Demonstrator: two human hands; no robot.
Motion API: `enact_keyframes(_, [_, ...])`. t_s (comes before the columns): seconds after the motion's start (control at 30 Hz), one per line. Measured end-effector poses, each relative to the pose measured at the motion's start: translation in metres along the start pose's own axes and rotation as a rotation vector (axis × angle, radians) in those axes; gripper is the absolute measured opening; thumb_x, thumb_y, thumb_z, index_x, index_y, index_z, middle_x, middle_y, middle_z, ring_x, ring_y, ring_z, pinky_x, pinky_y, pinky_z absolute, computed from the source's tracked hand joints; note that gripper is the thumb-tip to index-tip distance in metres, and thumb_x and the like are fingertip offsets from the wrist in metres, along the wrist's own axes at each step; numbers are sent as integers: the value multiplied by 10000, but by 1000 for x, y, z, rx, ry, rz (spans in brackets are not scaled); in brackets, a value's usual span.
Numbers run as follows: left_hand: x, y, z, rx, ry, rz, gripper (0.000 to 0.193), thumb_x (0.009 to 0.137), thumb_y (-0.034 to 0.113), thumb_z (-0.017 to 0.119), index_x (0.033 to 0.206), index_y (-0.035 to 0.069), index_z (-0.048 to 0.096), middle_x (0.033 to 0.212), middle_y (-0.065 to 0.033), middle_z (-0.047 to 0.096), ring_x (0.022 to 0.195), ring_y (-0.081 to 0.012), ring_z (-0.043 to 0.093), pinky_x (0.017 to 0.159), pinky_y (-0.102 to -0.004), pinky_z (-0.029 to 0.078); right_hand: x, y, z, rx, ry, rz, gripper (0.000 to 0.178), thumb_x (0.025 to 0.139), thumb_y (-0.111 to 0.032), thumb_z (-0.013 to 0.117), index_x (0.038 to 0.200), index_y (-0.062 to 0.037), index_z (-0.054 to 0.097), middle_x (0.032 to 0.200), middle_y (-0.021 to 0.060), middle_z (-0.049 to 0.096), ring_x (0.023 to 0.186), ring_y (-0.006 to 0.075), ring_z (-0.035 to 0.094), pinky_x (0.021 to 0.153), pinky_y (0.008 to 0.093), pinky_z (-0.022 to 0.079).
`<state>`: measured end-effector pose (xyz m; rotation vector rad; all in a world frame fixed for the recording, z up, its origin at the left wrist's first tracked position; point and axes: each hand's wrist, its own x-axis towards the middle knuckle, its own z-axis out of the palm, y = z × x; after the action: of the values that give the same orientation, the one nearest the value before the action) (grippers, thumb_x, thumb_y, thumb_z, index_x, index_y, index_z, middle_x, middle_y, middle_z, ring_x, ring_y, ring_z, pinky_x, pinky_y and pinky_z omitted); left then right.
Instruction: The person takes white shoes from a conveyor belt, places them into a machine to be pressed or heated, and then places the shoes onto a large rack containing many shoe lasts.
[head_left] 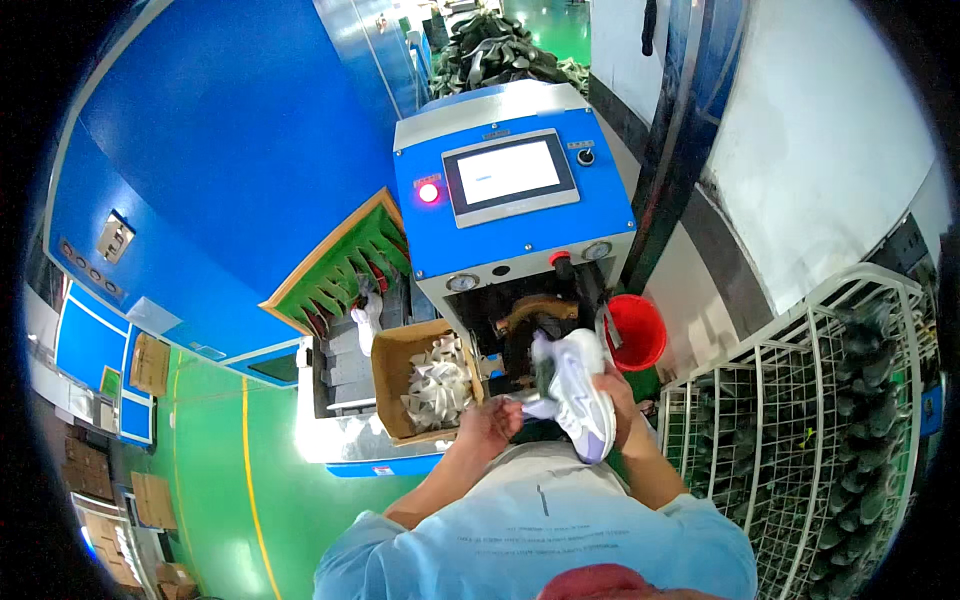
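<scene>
A white sneaker with lavender parts (578, 385) is in front of my body, tilted with its sole to the right. My right hand (622, 400) is wrapped round the sole side and holds it. To its left, my left hand (490, 425) is closed beside a lavender flap (540, 408) at the shoe's opening. What its fingers pinch is too small to make out. Just beyond the shoe is the dark working opening of a blue machine (610, 205), with a brown curved part (540, 312) inside.
A cardboard box (385, 385) of white curved pieces stands left of my left hand. Behind it, another sneaker (367, 320) sits on a conveyor under green flaps (360, 265). A red bucket (637, 335) is right of the machine. A white wire rack (760, 440) with dark shoe-shaped pieces stands at right.
</scene>
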<state>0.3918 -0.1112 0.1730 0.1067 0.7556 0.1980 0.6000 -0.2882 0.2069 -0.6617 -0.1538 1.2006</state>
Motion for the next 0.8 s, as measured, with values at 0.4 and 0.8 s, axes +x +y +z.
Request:
enact_keyframes(0.4, [20, -23, -11, 567, 88, 169, 473, 1017, 307, 634, 1320, -48, 563, 1178, -129, 693, 1040, -223, 667, 883, -381, 545, 18, 24, -28, -978, -224, 102, 1027, 772, -141, 807, 1604, -14, 218, 1587, 152, 376, 1467, 274, 335, 1208, 383, 255])
enact_keyframes(0.8, [7, -34, -25, 1203, -300, 364, 382, 1038, 248, 616, 1338, 41, 500, 990, -56, 622, 912, -134, 561, 845, -282, 476, 30, 24, -25, -560, 578, -14, 814, 775, -138, 753, 1518, -54, 429, 1337, 141, 600, 1164, 264, 607, 1011, 376, 469])
